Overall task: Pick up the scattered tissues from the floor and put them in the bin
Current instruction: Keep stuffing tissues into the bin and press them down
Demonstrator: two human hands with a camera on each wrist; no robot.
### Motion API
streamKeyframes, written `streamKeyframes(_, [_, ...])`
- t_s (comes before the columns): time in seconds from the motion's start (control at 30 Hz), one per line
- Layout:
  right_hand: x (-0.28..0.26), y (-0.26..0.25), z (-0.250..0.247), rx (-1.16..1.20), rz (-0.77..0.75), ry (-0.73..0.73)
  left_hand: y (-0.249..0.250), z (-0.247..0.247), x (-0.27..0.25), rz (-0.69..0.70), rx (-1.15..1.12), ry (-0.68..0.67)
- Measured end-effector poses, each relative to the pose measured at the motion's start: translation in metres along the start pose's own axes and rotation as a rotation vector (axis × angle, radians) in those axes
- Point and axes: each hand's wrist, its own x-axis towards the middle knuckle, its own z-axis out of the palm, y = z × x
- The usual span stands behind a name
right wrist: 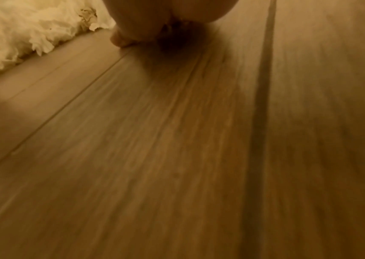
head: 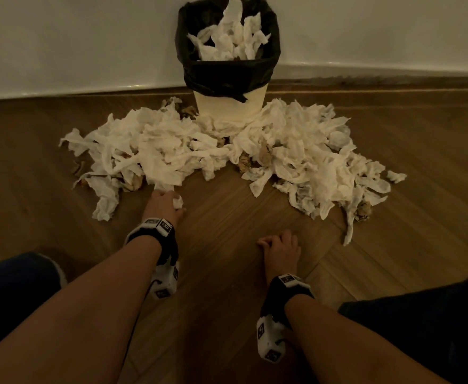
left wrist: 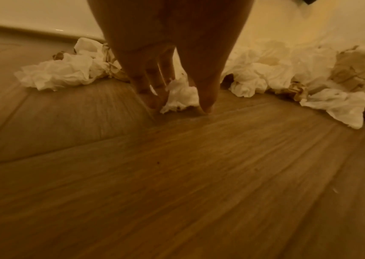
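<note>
While the left hand reaches to the near edge of the left tissue heap, its fingers and thumb pinch a small crumpled tissue right at floor level, fingertips touching the wooden floor. Brownish crumpled paper bits sit mixed into the white pile. Centre back, the bin stands against the white wall, cream body with a black liner folded over the rim, already stuffed with tissues poking above the top. Tissues crowd around its base on both sides. The right heap spreads wider, one stray tissue lying just off its far right edge. The right hand rests on bare floor, well apart from the heaps, fingers curled under, holding nothing. Both wrists carry black-and-white camera straps.
</note>
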Motion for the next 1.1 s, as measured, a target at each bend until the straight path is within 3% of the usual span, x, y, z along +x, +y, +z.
streamKeyframes(0.1, [0.005,-0.002,-0.004,0.054,0.026,0.028,0.007,0.0,-0.002,0.0,-0.021,-0.002])
streamKeyframes(0.3, [0.02,0.0,-0.03,0.49,0.216,0.04,0.02,-0.001,-0.009,-0.04,-0.353,0.037])
streamKeyframes(0.43, [0.031,0.005,-0.037,0.731,0.323,0.058,0.032,-0.006,-0.014,-0.025,-0.378,0.067])
streamKeyframes(0.53, [0.038,0.007,-0.04,0.868,0.389,0.059,0.04,-0.01,-0.017,-0.061,-0.479,0.018])
streamKeyframes(0.7, [0.036,0.009,-0.038,0.93,0.44,0.037,0.053,-0.018,-0.019,-0.122,-0.685,-0.083])
streamKeyframes(0.93, [0.033,0.011,-0.032,0.961,0.493,0.03,0.06,-0.024,-0.027,-0.329,-1.031,-0.171])
streamKeyframes(1.1, [0.033,0.011,-0.032,0.99,0.511,0.046,0.055,-0.022,-0.026,-0.163,-0.683,-0.136])
